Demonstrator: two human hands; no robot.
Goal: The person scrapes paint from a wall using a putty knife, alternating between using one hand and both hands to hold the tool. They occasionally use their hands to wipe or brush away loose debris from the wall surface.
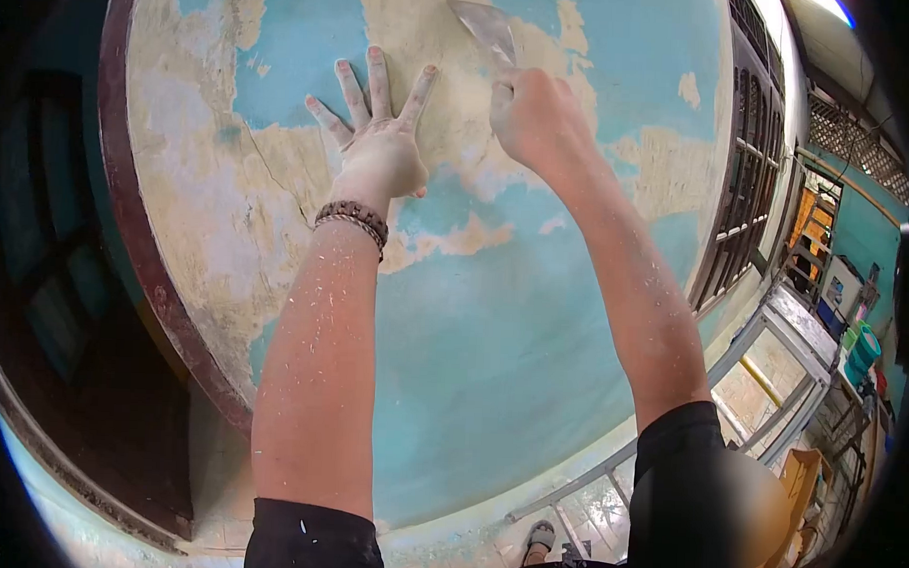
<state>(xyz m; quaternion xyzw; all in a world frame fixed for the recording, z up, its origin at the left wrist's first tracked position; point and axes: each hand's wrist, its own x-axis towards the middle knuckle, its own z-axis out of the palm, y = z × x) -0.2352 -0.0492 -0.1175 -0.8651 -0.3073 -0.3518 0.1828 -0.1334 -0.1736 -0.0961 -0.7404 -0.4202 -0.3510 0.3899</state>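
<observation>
My left hand (379,149) lies with fingers spread on the wall (472,355), whose turquoise paint is partly gone and shows pale plaster. A braided brown bracelet (353,220) circles that wrist. Closed around its handle, my right hand (542,119) grips a putty knife (486,31); the handle is mostly hidden in my fist. The metal blade points up and left against a bare pale patch. White paint flakes dot both forearms, most thickly the left one.
A dark red door frame (141,243) borders the wall at left. A barred window (750,144) is at right. Below it stand a metal ladder (772,365), a teal bucket (863,350) and a cardboard box (800,486). One sandaled foot (540,537) shows on the tiled floor.
</observation>
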